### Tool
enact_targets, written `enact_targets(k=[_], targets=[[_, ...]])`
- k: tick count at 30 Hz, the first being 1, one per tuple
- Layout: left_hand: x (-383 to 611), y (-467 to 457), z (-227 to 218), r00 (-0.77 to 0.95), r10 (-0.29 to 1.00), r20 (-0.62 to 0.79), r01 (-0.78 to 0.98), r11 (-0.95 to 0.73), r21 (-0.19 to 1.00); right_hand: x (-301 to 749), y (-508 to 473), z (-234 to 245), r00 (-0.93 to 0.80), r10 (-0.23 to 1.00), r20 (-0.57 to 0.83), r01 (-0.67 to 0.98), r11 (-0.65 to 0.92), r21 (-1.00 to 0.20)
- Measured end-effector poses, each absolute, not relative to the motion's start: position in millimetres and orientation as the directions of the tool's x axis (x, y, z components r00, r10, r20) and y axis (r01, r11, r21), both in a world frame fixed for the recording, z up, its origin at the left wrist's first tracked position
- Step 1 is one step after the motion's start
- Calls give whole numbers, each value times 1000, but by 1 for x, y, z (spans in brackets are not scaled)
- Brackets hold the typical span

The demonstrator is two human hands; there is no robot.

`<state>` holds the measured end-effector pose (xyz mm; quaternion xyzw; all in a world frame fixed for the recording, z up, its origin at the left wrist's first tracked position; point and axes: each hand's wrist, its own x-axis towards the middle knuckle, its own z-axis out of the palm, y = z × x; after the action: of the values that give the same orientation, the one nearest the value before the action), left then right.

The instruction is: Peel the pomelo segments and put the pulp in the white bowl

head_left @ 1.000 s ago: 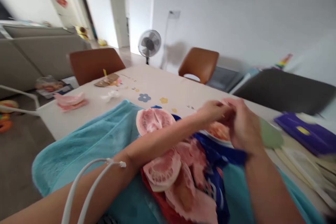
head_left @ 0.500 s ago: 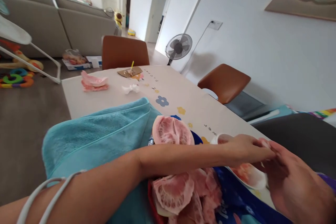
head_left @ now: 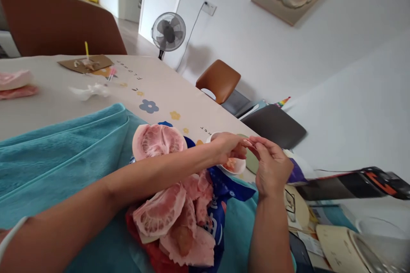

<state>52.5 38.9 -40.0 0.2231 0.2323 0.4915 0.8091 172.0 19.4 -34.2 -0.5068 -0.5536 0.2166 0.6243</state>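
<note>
My left hand [head_left: 228,146] and my right hand [head_left: 270,163] meet above a small white bowl [head_left: 237,166] with pink fruit flesh in it. Both hands pinch a small pink piece of pomelo [head_left: 247,143] between their fingertips. Pink pomelo peel pieces [head_left: 173,217] lie heaped on a blue and red plastic bag [head_left: 221,217] under my left forearm. Another hollow peel half [head_left: 158,140] sits upright behind the arm. All of this rests on a teal towel [head_left: 57,145] spread over the table [head_left: 160,89].
More pink peel [head_left: 14,84], crumpled white tissue [head_left: 91,91] and a cardboard scrap [head_left: 85,63] lie at the table's far left. Brown chairs [head_left: 218,80] stand around it, a floor fan [head_left: 168,33] beyond. Papers, a plate [head_left: 336,245] and a dark gadget [head_left: 352,183] crowd the right.
The view swung right and down. My hands stayed together over the bowl, still working the small pomelo piece between the fingertips.
</note>
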Motion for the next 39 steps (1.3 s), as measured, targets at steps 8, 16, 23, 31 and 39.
enact_targets(k=[8,16,23,31,39], targets=[[47,30,-27,450,872,-189,-627,460,629,191,26,-34,248,843,476,529,294,-796],[49,27,-30,428,881,-200,-589,440,678,192,18,-27,197,881,430,484,295,-824],[50,24,-30,438,892,-111,-551,364,751,181,11,-16,213,931,297,287,230,-930],[48,20,-24,450,884,-122,-496,362,789,180,13,-15,321,895,309,165,268,-949],[50,24,-31,445,886,-128,-489,360,795,175,14,-17,326,931,163,-54,190,-980]])
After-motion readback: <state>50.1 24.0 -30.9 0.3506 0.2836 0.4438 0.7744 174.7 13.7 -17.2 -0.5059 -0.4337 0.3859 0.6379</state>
